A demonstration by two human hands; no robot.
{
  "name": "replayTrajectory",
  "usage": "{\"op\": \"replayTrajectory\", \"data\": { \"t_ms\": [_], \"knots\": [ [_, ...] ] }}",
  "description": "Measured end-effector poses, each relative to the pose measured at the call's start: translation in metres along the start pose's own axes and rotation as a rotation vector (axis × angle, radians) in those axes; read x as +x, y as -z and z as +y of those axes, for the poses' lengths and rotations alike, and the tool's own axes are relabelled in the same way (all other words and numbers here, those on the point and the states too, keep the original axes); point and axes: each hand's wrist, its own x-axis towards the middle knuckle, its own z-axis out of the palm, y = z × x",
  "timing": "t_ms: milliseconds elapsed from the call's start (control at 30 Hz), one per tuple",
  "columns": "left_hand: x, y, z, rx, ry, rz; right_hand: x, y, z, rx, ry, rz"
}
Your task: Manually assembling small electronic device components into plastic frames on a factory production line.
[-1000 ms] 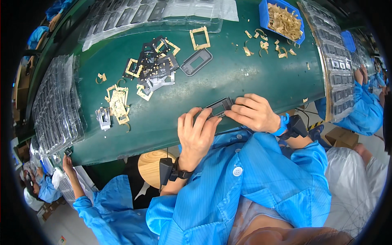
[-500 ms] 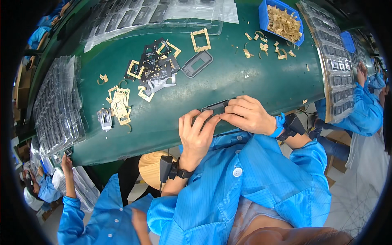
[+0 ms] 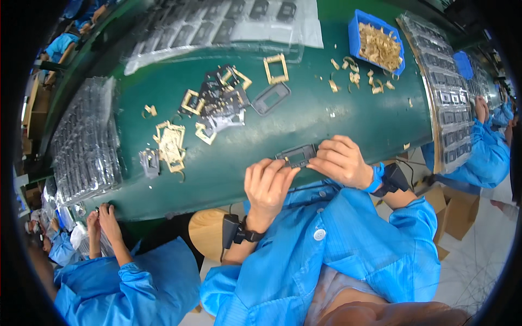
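Note:
A small dark grey rectangular plastic housing (image 3: 299,157) with a window in its middle is held just above the bench's near edge. My left hand (image 3: 267,187) pinches its left end, and the fingers of my right hand (image 3: 341,161) close on its right end. Beyond it, a similar grey frame (image 3: 271,99) lies flat on the bench. Left of that is a heap of black and grey frame-shaped pieces (image 3: 220,98). A single cream square frame (image 3: 276,69) lies behind the grey one.
A green bench (image 3: 244,144) spreads ahead. Cream frames (image 3: 172,144) and grey pieces (image 3: 150,163) lie at left. A blue bin (image 3: 354,41) holds tan paper strips. Clear trays of dark parts stand left (image 3: 84,141), back (image 3: 217,32) and right (image 3: 451,100). A co-worker's hands (image 3: 106,223) are at lower left.
The housing has tilted, so its face with the window now shows. Both my hands still grip it, a little lower in the picture. The co-worker at left has brought both hands to the bench edge.

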Motion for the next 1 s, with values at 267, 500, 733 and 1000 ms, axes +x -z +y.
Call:
{"op": "replayTrajectory", "data": {
  "t_ms": [267,500,733,1000],
  "knots": [
    [-0.004,-0.002,0.006,0.004,0.006,-0.084,0.003,0.002,-0.007,0.093,-0.011,-0.086],
    [-0.002,0.000,0.005,0.034,0.004,0.015,0.000,0.003,-0.006,-0.064,0.002,-0.011],
    [0.001,0.002,0.005,0.019,0.027,0.020,0.008,0.005,0.002,-0.037,0.040,-0.039],
    [0.043,0.005,-0.011,-0.109,0.094,-0.103,0.042,0.005,0.039,-0.016,0.091,-0.082]
  ]
}}
